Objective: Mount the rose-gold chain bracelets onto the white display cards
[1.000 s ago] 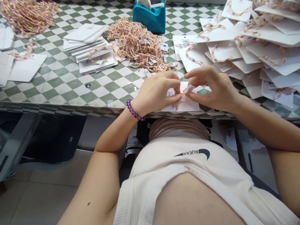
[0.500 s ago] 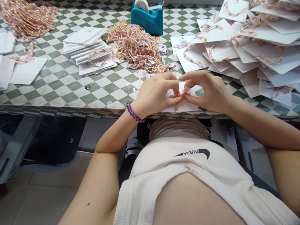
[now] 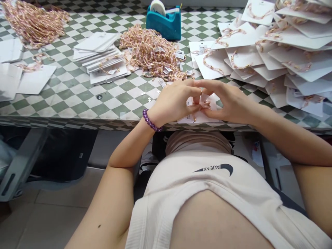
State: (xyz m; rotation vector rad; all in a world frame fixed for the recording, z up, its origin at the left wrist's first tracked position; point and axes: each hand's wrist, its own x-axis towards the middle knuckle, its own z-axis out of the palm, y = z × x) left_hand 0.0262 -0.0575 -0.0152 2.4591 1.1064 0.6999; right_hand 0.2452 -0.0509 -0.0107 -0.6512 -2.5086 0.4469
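At the table's front edge my left hand (image 3: pixel 176 102) and my right hand (image 3: pixel 229 102) meet over a white card (image 3: pixel 204 118). Both hands pinch a pink and gold beaded bracelet (image 3: pixel 206 104) between thumb and fingers. Part of the bracelet lies over the card, and the rest is hidden by my fingers. A small printed tag (image 3: pixel 188 103) shows beside my left thumb. Just beyond my hands lies a heap of pink and gold bracelets (image 3: pixel 153 50), some with white tags. Several small white dots (image 3: pixel 149 99) lie left of my left hand.
A teal tape dispenser (image 3: pixel 164 24) stands behind the heap. Stacked white cards (image 3: pixel 98 55) lie left of it. Cards with bracelets (image 3: pixel 259 58) pile up at the right. Another bracelet heap (image 3: pixel 35 22) and loose cards (image 3: pixel 36 79) are at the far left of the checked tablecloth (image 3: pixel 77 103).
My right fingertips have moved in against my left fingers, closing the gap between the hands. A bit of bracelet now rises between them. The view has shifted slightly.
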